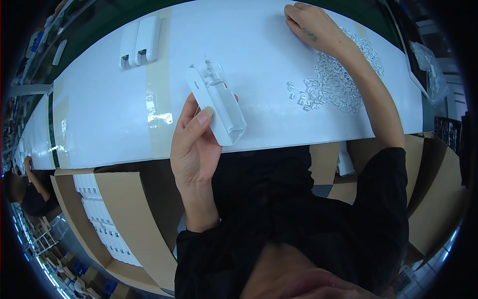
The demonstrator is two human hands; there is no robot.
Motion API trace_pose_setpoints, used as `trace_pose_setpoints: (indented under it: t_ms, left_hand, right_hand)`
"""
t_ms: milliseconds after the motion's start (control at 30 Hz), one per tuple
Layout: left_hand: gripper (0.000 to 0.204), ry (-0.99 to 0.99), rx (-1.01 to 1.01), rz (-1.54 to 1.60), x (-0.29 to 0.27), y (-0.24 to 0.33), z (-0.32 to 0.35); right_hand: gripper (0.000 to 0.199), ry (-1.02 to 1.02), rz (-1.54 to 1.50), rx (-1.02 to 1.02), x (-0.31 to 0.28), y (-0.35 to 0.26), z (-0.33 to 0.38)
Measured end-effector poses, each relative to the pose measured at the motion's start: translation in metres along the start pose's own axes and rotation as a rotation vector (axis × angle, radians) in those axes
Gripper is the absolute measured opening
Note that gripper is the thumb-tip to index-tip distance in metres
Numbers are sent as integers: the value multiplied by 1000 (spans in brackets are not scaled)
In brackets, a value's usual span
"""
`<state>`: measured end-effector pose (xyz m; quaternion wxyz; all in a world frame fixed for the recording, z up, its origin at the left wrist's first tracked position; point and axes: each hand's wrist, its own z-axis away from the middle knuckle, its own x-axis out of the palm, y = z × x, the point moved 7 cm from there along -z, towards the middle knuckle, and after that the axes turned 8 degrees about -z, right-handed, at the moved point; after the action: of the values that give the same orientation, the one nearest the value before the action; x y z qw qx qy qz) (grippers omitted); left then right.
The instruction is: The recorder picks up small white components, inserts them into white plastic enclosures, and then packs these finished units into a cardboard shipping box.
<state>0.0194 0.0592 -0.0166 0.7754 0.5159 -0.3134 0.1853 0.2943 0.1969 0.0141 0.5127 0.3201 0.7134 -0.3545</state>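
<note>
My left hand grips a long white plastic housing above the table's near edge. The housing is tilted, its hollow inside facing up, with small moulded parts at its far end. My thumb presses on its side wall and the fingers wrap underneath. At the far right, my right hand is closed, its fingers curled down near the table. What those fingers hold, if anything, is hidden. Beneath the right forearm spreads a pile of small white plastic pieces, with a few loose ones at its left edge.
Two white housings lie side by side at the back left of the white table. Below the table's left part, an open cardboard box holds rows of white parts. Another box stands at the right. Another person works far left.
</note>
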Motion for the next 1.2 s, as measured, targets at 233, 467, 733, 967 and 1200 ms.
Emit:
trace_pose_setpoints:
  t_ms: [233, 467, 733, 967, 1200]
  left_hand:
    - [54, -33, -62, 77, 1, -1, 0]
    - [51, -13, -58, 40, 3, -3, 1]
    - [53, 13, -60, -37, 0, -6, 0]
    - [52, 60, -19, -148, 9, -13, -7]
    - [54, -3, -32, -111, 19, -13, -4]
  right_hand:
    - [19, -135, -197, -2, -2, -10, -10]
    - [16, -113, -393, 42, -11, 17, -3]
    - [16, -240, -328, 26, -3, 11, -11]
    - [20, 37, -1055, 571, -22, -105, 12]
    - [17, 56, -1391, 581, -6, -154, 26]
